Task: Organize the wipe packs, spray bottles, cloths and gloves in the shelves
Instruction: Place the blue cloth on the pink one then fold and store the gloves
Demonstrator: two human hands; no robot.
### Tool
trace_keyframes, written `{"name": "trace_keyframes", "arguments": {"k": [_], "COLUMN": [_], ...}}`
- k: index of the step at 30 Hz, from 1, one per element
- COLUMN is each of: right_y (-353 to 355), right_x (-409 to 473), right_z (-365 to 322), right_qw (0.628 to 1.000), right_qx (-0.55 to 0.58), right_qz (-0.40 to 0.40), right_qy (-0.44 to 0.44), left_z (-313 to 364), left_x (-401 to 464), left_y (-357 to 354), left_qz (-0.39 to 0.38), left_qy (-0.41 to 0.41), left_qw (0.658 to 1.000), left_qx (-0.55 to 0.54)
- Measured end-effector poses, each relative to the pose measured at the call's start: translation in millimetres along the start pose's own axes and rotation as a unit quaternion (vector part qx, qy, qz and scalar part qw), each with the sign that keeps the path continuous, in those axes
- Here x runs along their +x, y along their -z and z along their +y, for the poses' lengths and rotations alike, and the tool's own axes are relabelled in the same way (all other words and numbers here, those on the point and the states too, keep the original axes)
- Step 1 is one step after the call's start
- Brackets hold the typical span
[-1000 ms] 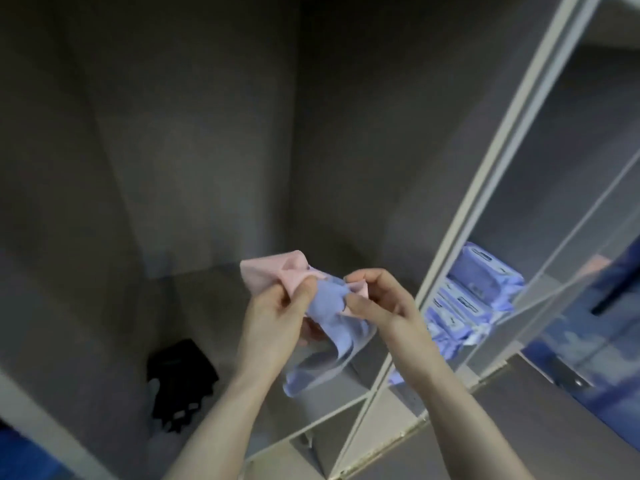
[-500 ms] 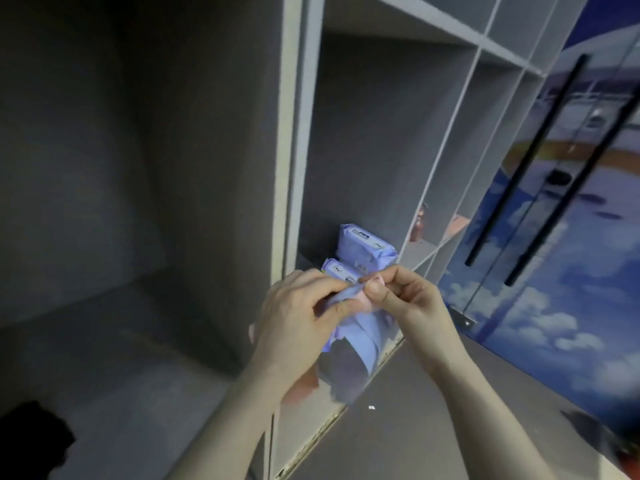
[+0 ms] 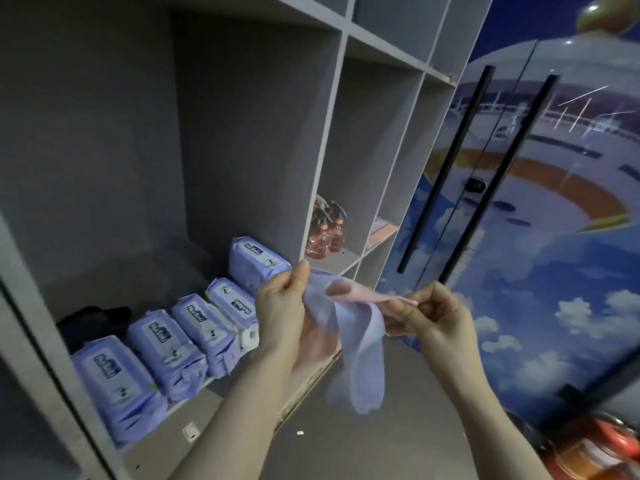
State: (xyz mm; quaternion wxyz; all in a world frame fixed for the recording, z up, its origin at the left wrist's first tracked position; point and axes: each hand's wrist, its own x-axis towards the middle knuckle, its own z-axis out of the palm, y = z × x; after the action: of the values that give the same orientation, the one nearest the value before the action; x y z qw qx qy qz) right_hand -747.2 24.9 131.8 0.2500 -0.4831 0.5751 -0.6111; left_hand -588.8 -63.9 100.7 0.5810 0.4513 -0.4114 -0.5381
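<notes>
A pale blue cloth (image 3: 360,344) and a pink cloth (image 3: 367,295) hang in mid-air before the grey shelves (image 3: 332,119) — the left hand (image 3: 291,306) grips their bunched end, the right hand (image 3: 433,317) pinches the pink edge. Wipe packs (image 3: 194,327) line the wide compartment beside black gloves (image 3: 93,322); pink spray bottles (image 3: 327,230) stand in the next.

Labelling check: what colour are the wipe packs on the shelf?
Lilac-purple, with white labels; the wipe packs show in the head view.
</notes>
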Motion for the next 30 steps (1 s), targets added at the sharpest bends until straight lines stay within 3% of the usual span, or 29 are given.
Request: {"name": "trace_keyframes", "arguments": {"k": [2, 4, 10, 13, 18, 21, 23, 25, 28, 30], "right_y": [25, 43, 63, 64, 65, 65, 59, 52, 50, 52], "right_x": [15, 29, 80, 104, 146, 176, 200, 227, 267, 290], "right_z": [9, 18, 39, 47, 63, 66, 68, 70, 78, 85], "right_qw": [0.999, 0.997, 0.995, 0.999, 0.989, 0.980, 0.987, 0.995, 0.997, 0.997], "right_qx": [0.021, 0.049, 0.075, 0.039, 0.035, 0.008, -0.034, -0.069, -0.064, -0.059], "right_qz": [0.042, 0.061, 0.049, 0.005, -0.143, -0.188, -0.152, -0.073, 0.003, 0.019], "right_qy": [-0.009, -0.014, -0.034, -0.024, -0.017, -0.058, -0.043, 0.009, 0.039, 0.047], "left_z": [-7, -9, -19, -24, -31, -30, -27, -21, -19, -19], "left_x": [7, 9, 32, 50, 89, 117, 137, 155, 189, 215], "left_y": [-24, -46, -106, -134, -181, -203, -214, -226, -238, -245], "left_qz": [-0.010, -0.051, -0.160, -0.175, -0.152, -0.123, -0.132, -0.213, -0.361, -0.389], "left_qy": [0.038, 0.025, 0.066, 0.069, 0.110, 0.097, 0.094, 0.125, 0.075, 0.058], "left_qw": [0.998, 0.998, 0.985, 0.982, 0.979, 0.987, 0.987, 0.969, 0.928, 0.915], "left_qx": [-0.049, -0.016, 0.005, -0.008, -0.084, -0.028, 0.002, -0.001, 0.062, 0.087]}}
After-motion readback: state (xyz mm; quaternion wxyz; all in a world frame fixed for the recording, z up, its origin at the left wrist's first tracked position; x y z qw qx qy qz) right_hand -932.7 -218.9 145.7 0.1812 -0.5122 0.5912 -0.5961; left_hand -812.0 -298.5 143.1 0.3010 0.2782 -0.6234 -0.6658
